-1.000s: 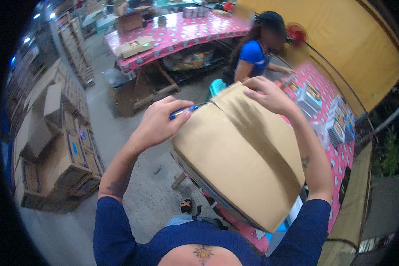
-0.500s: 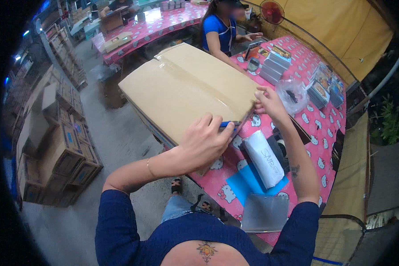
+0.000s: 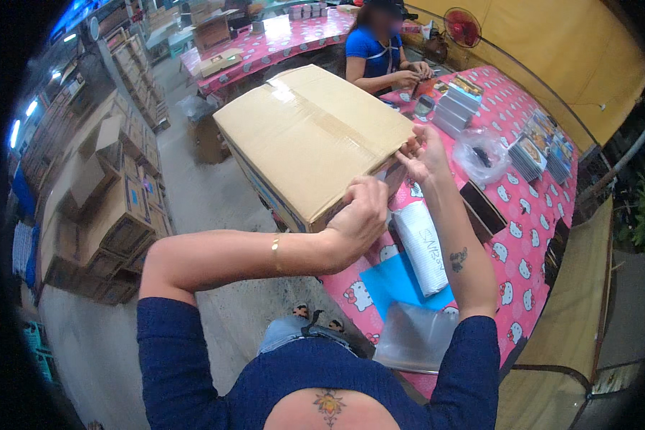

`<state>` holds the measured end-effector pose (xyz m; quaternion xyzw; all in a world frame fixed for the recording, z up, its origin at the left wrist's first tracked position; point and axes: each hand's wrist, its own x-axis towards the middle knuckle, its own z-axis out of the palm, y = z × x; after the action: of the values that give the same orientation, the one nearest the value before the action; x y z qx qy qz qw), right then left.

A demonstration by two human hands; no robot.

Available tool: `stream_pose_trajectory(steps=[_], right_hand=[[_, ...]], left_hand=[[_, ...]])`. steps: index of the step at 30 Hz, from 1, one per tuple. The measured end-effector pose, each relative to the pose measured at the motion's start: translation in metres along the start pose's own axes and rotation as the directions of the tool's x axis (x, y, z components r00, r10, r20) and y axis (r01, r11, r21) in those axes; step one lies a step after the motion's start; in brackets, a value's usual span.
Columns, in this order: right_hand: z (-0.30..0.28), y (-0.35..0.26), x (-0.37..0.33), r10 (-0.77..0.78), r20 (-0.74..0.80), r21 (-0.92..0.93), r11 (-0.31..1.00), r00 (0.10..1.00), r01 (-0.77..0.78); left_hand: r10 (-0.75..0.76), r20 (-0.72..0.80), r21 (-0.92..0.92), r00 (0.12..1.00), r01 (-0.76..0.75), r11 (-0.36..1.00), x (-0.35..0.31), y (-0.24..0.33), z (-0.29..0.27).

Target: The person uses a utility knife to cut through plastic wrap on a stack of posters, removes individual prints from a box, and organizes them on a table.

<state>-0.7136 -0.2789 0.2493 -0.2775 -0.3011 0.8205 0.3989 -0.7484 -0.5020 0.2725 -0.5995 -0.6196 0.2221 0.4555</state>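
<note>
A large cardboard box [image 3: 315, 143] with clear tape along its top stands in front of me, tilted in the view. My left hand [image 3: 360, 213] is closed in a fist at the box's near right edge. The slim blue tool it held half a second ago is hidden inside the fingers now. At the right corner, my right hand [image 3: 424, 154] grips the box's edge with bent fingers. Close below the hands lie a white wrapped roll [image 3: 421, 247] with handwriting on it, a blue sheet [image 3: 387, 283] and a stack of clear plastic sleeves [image 3: 416, 340].
A pink patterned cloth [image 3: 505, 287] covers the table. On it are a clear plastic bag [image 3: 480, 156], stacked cases [image 3: 457, 107], more stacks [image 3: 537, 154] and a dark open box [image 3: 482, 208]. Across from me sits a person in blue [image 3: 376, 57]. Cartons [image 3: 118, 215] are piled at left.
My left hand has turned over at the box's edge, hiding the blue tool. The right hand has shifted its hold at the corner. The seated person has brought both hands together.
</note>
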Motion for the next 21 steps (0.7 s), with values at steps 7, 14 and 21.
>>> stream_pose_trajectory(steps=[7,14,21], right_hand=[[0.035,-0.012,-0.012,-0.073,0.032,0.003,0.997,0.997,0.073],[0.023,0.003,0.004,-0.010,0.052,0.028,1.000,0.999,0.008],[0.042,0.001,0.003,-0.101,0.227,-0.128,0.983,0.969,0.133]], left_hand=[[-0.237,-0.136,-0.720,0.962,0.068,0.690,0.010,-0.082,0.024],[0.025,-0.087,-0.837,0.996,-0.087,0.540,0.029,-0.110,0.084],[0.098,-0.116,-0.925,0.988,-0.144,0.352,0.028,-0.121,0.108]])
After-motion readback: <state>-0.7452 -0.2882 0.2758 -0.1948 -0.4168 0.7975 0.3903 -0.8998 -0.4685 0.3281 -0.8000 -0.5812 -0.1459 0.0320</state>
